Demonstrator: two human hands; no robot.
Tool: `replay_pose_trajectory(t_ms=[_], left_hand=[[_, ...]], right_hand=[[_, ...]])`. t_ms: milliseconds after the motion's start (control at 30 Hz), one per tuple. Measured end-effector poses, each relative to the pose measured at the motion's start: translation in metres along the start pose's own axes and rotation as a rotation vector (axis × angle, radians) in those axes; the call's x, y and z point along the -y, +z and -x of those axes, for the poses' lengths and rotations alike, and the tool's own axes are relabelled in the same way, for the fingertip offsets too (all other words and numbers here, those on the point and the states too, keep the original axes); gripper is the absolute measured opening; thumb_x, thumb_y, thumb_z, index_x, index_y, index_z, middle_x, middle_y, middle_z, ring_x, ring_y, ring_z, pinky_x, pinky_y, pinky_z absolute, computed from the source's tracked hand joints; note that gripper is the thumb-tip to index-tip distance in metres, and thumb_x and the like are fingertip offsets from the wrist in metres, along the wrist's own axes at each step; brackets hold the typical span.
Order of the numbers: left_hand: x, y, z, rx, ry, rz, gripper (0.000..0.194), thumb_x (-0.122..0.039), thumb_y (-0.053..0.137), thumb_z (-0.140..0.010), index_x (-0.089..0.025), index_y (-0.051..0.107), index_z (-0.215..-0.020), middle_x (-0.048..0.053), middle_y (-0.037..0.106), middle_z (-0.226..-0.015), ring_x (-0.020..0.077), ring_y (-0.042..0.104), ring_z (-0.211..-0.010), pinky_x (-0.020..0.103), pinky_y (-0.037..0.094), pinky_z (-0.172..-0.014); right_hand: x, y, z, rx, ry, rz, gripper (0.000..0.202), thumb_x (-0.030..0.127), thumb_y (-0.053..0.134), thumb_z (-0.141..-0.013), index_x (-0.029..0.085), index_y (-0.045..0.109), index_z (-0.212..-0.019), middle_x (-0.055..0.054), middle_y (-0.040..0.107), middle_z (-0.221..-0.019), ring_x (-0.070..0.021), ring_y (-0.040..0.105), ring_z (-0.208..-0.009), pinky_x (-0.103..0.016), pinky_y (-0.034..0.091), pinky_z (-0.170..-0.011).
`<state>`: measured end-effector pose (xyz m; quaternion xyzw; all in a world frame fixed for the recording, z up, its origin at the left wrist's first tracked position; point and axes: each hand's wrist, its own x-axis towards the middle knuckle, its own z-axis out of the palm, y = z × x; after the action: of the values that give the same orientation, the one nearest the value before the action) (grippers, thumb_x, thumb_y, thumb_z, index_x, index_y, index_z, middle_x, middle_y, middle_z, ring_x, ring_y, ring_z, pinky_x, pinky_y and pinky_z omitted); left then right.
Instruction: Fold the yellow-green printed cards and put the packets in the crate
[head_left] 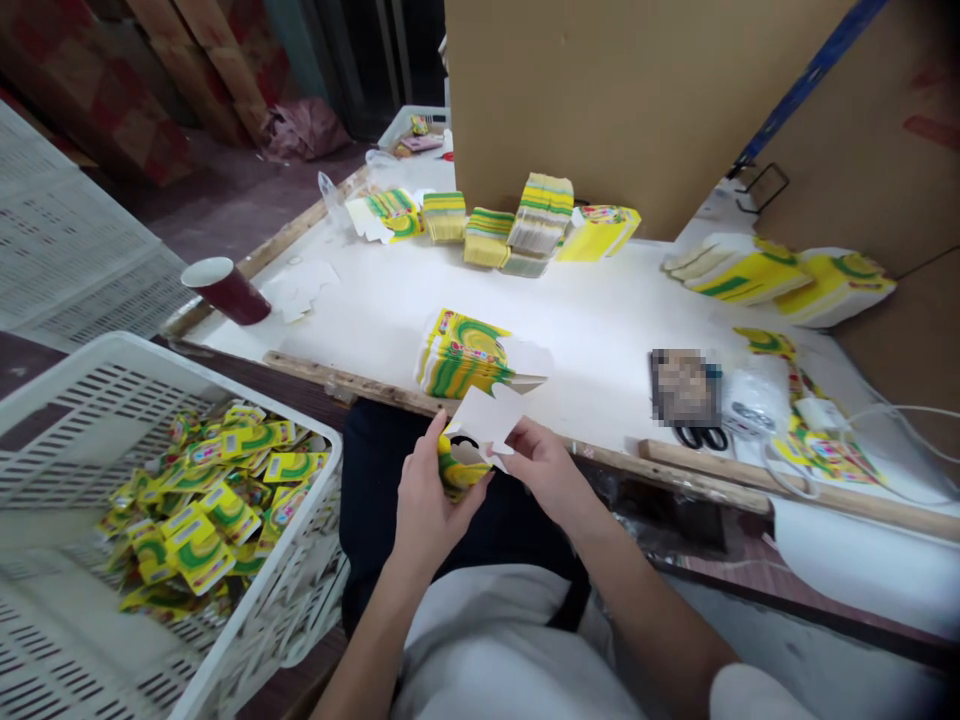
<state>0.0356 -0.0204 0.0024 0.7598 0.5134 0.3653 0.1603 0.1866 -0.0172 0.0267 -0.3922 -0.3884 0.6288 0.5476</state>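
My left hand is wrapped round a small yellow and green carton, held over my lap at the table's front edge. The carton's white flaps stand open at its top. My right hand pinches one white flap at the carton's right side. Just beyond the hands, a stack of flat yellow-green cartons lies on the white table. What the carton holds inside cannot be made out.
A white basket with many small yellow packs stands at the left. A dark red cup leans at the table's left. Carton stacks line the back; black scissors and cables are at the right.
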Motion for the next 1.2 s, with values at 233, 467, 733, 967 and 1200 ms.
replay_pose_trajectory(t_ms=[233, 467, 733, 967, 1200], left_hand=[[-0.006, -0.001, 0.001, 0.123, 0.087, -0.132, 0.065, -0.036, 0.059, -0.077, -0.019, 0.030, -0.132, 0.011, 0.058, -0.110, 0.0223, 0.056, -0.094, 0.040, 0.039, -0.087], [-0.010, 0.004, 0.004, 0.126, 0.113, -0.077, 0.068, -0.030, 0.060, -0.076, -0.020, 0.025, -0.134, 0.011, 0.057, -0.110, 0.0213, 0.057, -0.093, 0.040, 0.042, -0.087], [-0.012, 0.004, 0.004, 0.141, 0.059, 0.205, 0.044, -0.023, 0.060, -0.073, -0.023, 0.036, -0.110, 0.004, 0.052, -0.096, 0.0141, 0.058, -0.081, 0.025, 0.048, -0.067], [-0.017, -0.005, -0.002, 0.237, -0.098, 0.258, 0.045, -0.024, 0.061, -0.068, -0.023, 0.034, -0.104, 0.002, 0.054, -0.091, 0.0133, 0.057, -0.074, 0.026, 0.047, -0.066], [-0.010, 0.005, -0.001, 0.218, 0.016, 0.177, 0.026, -0.020, 0.055, -0.067, -0.021, 0.045, -0.091, 0.002, 0.056, -0.080, 0.0159, 0.058, -0.069, 0.027, 0.048, -0.057]], right_hand=[[-0.002, -0.006, -0.005, 0.036, 0.139, 0.102, 0.024, 0.019, 0.068, -0.063, 0.017, 0.063, -0.086, 0.000, 0.068, -0.084, -0.0147, 0.061, -0.076, -0.030, 0.047, -0.077], [-0.016, -0.011, -0.008, 0.102, 0.193, -0.045, 0.028, 0.025, 0.075, -0.060, 0.019, 0.064, -0.084, 0.001, 0.067, -0.080, -0.0141, 0.061, -0.074, -0.030, 0.046, -0.078], [-0.021, -0.007, -0.005, 0.084, 0.242, -0.109, 0.053, 0.055, 0.070, -0.062, 0.018, 0.063, -0.099, -0.005, 0.066, -0.092, -0.0176, 0.060, -0.082, -0.032, 0.045, -0.082], [-0.017, -0.003, 0.003, 0.214, 0.183, -0.182, 0.062, 0.065, 0.046, -0.078, 0.024, 0.052, -0.124, -0.008, 0.059, -0.119, -0.0224, 0.053, -0.111, -0.036, 0.039, -0.097], [0.001, 0.003, 0.018, 0.310, -0.145, 0.535, 0.073, 0.032, 0.056, -0.082, 0.022, 0.018, -0.144, -0.008, 0.030, -0.146, -0.0237, 0.032, -0.132, -0.040, 0.023, -0.110]])
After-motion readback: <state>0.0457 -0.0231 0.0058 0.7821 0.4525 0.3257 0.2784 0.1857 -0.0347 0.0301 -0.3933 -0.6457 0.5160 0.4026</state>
